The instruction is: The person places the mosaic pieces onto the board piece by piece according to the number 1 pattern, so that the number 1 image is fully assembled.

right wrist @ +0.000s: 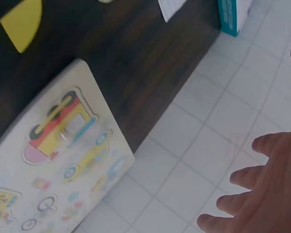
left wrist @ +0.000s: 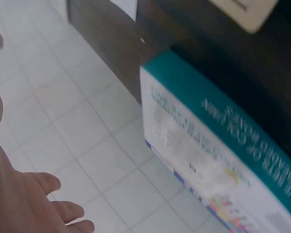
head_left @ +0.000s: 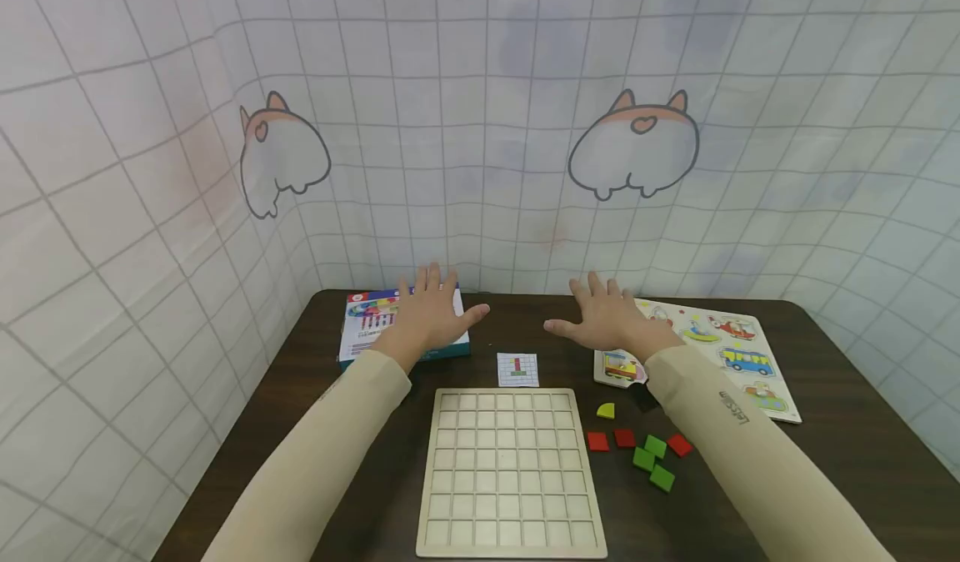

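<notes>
Both hands hang empty over the table's far side, fingers straight and spread, thumbs held away toward each other. At left, the left hand (head_left: 427, 316) hovers above a flat rectangular box (head_left: 369, 324), its white top printed in bright colours, its teal side lettered in white; the left wrist view shows the hand apart from it. A smooth cream sleeve (head_left: 322, 454) rises from the lower left of the frame to that wrist.

Toward the middle, a pale wood-toned tray (head_left: 507, 462) fills the bottom centre, a squarish slab with raised ridges dividing it into rows of shallow square cells. Just beyond it lies a small white card (head_left: 517, 370), ruled with a fine grid and marked with a red upright bar on a green base.

Right of the tray sit a yellow quarter-round piece (head_left: 606, 411), three flat red squares (head_left: 597, 441) scattered in a loose row, and three thick green squares (head_left: 643, 459) clustered together.

Further right, the right hand (head_left: 609, 322) is poised by the left part of a cream puzzle board (head_left: 738, 343), round-cornered and printed with a bus, a helicopter and other vehicles; the right wrist view shows a gap between them. A matching sleeve with dark lettering (head_left: 750, 454) partly covers the board.

Under everything runs a dark, streaky-grained tabletop (head_left: 862, 454). Behind it hangs rippled white cloth (head_left: 510, 145) with grey checks and rounded cartoon animals.
</notes>
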Demonstrator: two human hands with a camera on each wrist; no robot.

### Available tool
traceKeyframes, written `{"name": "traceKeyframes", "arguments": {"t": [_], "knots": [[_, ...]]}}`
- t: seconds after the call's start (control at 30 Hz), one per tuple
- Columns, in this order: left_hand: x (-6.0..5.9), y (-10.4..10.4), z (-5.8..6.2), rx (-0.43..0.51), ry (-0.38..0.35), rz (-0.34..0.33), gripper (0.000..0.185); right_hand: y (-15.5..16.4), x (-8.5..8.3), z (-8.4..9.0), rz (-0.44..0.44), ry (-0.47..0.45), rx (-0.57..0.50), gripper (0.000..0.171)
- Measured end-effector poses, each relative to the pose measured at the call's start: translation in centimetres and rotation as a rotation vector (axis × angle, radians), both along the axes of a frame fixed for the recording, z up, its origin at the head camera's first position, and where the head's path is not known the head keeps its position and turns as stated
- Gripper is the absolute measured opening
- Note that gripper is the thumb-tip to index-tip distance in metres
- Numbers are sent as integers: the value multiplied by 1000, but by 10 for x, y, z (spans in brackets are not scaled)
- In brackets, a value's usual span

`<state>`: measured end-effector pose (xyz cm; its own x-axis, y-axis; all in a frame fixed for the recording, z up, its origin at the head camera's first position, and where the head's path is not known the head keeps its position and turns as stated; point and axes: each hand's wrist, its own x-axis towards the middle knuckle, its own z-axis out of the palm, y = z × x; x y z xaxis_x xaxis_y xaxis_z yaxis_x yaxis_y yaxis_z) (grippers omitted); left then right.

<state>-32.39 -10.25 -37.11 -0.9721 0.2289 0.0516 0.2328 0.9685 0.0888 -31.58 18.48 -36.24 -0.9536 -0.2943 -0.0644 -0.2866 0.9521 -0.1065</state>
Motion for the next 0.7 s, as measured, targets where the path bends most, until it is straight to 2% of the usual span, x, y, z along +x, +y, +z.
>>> {"name": "traceKeyframes", "arguments": {"t": [0.23,0.5,0.57,0.7], "knots": [[31,-11,-24,47,-38,-42,95,-1,27,-19,77,48,1,97],[71,-28,-58,56,-6,-77,94,-5,62,-50,135,72,-76,92],[80,-31,-64,93,-11,-87,92,-3,71,-57,139,105,-124,87],[97,-34,-76,241,-59,-96,86,2,88,-65,104,183,-227,70]]}}
